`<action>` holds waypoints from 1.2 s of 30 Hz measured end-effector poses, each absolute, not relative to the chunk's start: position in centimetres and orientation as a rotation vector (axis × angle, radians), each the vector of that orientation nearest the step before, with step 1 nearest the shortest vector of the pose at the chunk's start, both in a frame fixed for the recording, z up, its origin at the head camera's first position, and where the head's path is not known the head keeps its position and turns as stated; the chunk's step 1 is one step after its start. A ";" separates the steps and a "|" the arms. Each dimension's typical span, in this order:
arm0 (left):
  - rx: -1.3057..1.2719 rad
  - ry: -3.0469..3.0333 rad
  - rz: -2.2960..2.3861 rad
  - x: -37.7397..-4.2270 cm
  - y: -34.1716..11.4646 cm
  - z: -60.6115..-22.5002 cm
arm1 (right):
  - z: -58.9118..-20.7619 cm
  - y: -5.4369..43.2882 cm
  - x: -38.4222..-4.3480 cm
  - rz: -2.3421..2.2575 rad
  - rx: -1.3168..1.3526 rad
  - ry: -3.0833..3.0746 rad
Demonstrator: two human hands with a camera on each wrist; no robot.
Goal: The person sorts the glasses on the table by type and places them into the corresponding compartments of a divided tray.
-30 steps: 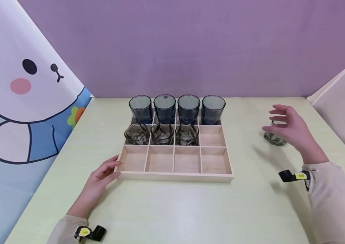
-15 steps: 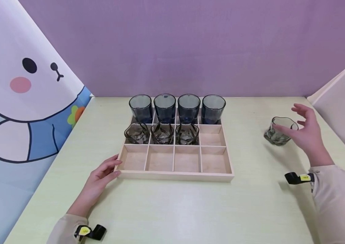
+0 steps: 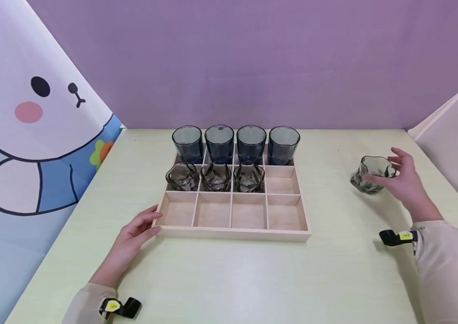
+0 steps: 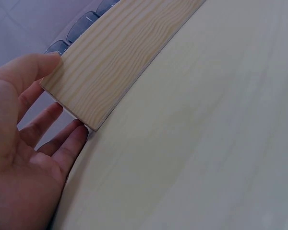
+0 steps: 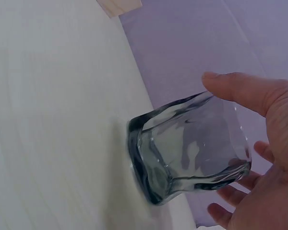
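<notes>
A wavy, smoky-grey glass tumbler (image 3: 370, 174) stands on the table at the right. My right hand (image 3: 407, 182) holds it from its right side, thumb across the near wall and fingers behind. In the right wrist view the thumb lies by the rim of this tumbler (image 5: 192, 148). My left hand (image 3: 133, 236) grips the front left corner of a light wooden divided tray (image 3: 233, 234). The left wrist view shows the thumb at the top edge of the tray wall (image 4: 110, 57) and the other fingers against its side.
Several tall blue glasses (image 3: 219, 146) stand upright in the tray's back row. Three wavy grey tumblers (image 3: 215, 177) occupy the middle row from the left. A purple cloth backdrop (image 3: 253, 63) rises behind the pale table (image 3: 229, 279). A cartoon-printed cloth (image 3: 18, 157) hangs at the left.
My right hand has moved right from in front of the tumbler and closed around it from the right side. The left hand and the tray stay where they were.
</notes>
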State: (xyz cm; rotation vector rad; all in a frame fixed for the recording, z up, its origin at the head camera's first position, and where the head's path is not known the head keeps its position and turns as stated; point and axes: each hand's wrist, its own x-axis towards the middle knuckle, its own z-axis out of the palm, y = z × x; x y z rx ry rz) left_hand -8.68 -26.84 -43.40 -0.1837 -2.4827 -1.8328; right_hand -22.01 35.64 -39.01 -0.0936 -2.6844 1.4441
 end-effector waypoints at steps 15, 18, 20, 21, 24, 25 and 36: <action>-0.171 -2.484 -1.840 -8.7 -26.9 -43.4 | -40.5 36.6 -22.3 1.477 -0.097 -2.814; -0.159 -2.487 -1.846 -8.7 -26.8 -43.4 | -40.7 36.6 -22.3 1.460 -0.094 -2.818; -0.155 -2.487 -1.847 -8.7 -26.8 -43.4 | -40.8 36.6 -22.3 1.456 -0.093 -2.812; -0.155 -2.488 -1.847 -8.7 -26.8 -43.4 | -40.8 36.6 -22.3 1.454 -0.095 -2.809; -0.158 -2.486 -1.846 -8.7 -26.8 -43.4 | -40.9 36.5 -22.2 1.442 -0.104 -2.802; -0.161 -2.486 -1.846 -8.6 -26.9 -43.4 | -40.9 36.5 -22.2 1.436 -0.105 -2.800; -0.186 -2.477 -1.835 -8.7 -26.9 -43.6 | -41.0 36.3 -21.9 1.393 -0.125 -2.748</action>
